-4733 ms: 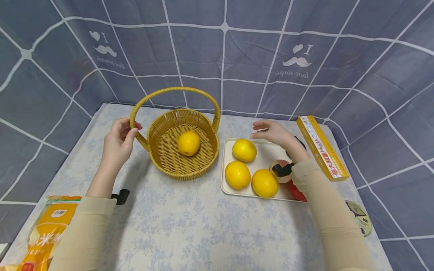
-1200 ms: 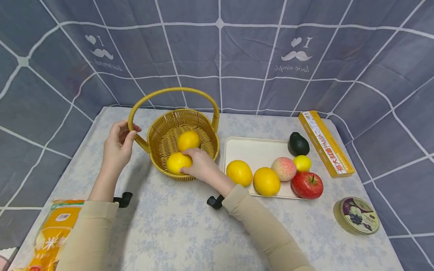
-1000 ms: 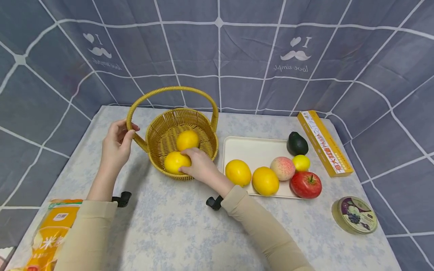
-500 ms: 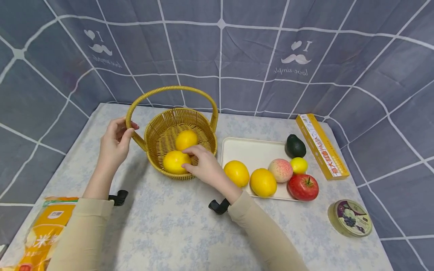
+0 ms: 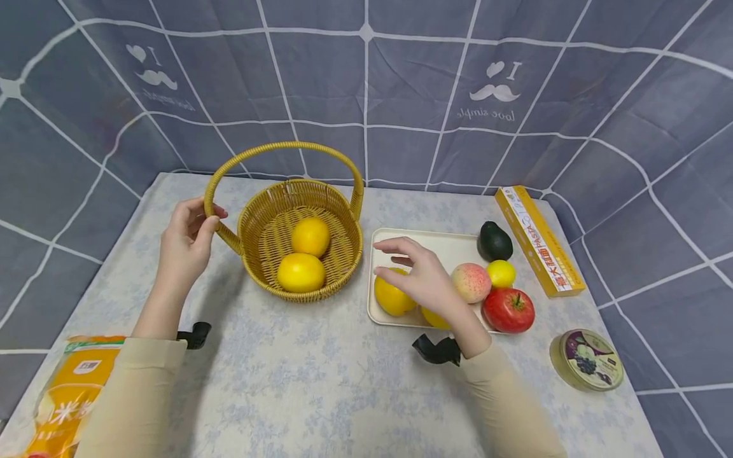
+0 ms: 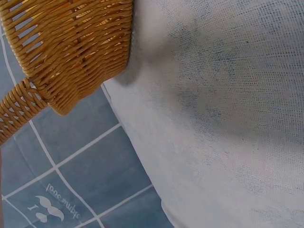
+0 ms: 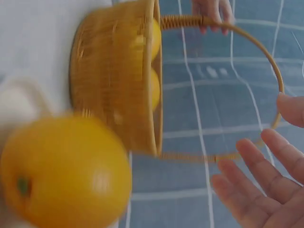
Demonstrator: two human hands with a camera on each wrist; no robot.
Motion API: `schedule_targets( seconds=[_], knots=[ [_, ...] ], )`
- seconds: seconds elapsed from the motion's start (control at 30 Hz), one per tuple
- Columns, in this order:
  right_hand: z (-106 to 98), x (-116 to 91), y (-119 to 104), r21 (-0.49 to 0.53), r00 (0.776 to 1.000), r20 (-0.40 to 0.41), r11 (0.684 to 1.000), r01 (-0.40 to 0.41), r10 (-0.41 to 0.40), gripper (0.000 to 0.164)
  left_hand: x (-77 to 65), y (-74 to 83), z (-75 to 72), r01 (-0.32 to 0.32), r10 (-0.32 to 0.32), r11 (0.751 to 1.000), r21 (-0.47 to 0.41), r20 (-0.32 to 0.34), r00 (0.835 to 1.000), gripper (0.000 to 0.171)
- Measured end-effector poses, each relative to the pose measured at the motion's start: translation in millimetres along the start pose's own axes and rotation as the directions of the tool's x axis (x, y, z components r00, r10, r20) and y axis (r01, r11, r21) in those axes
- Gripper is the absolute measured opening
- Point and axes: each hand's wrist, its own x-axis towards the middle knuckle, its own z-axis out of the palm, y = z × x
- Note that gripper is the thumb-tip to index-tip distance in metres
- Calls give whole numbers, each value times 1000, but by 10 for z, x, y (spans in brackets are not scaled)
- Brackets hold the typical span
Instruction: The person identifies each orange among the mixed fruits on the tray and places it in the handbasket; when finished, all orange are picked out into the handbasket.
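My left hand (image 5: 188, 245) holds the left side of the arched handle (image 5: 280, 146) of a yellow woven basket (image 5: 269, 219). Inside the basket lie a round orange (image 5: 310, 236) and, in front of it, an oval yellow citrus fruit (image 5: 301, 273). My right hand (image 5: 424, 273), fingers spread and holding nothing, hovers above the left part of a cream tray (image 5: 435, 240). Under it is an orange (image 5: 392, 296), seen large with a green stem spot in the right wrist view; another yellow fruit (image 5: 434, 319) is mostly hidden by the hand.
Also on the tray are a peach (image 5: 471, 283), a red apple (image 5: 508, 310), a small lemon (image 5: 501, 274) and an avocado (image 5: 495, 242). A pasta box (image 5: 538, 242) and a round tin (image 5: 586, 360) stand right; an orange packet (image 5: 74, 394) lies front left.
The oval yellow fruit went from the tray into the basket in my right hand, which let go of it and moved back right over the tray. My left hand kept hold of the handle.
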Motion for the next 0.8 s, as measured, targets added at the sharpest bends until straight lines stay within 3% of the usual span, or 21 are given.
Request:
schedule_targets(
  seconds=[0.17, 0.33, 0.57, 0.8],
  knots=[
    [-260, -206, 169, -6, 995, -21, 995, -97, 97, 43, -9, -2, -2, 2, -2, 1000, -4, -4, 1000, 36],
    [-381, -418, 342, -19, 984, -51, 985, -172, 171, 47, -1, 5, 0, 5, -5, 1000, -1, -3, 1000, 36],
    [-427, -664, 469, -24, 972, -103, 977, -213, 210, 55, 1, 9, -1, 5, -5, 1000, -1, 3, 1000, 36],
    [-387, -782, 562, -178, 962, -186, 956, -231, 198, 62, 4, -2, 8, -5, 5, 1000, -15, -5, 1000, 35]
  ],
)
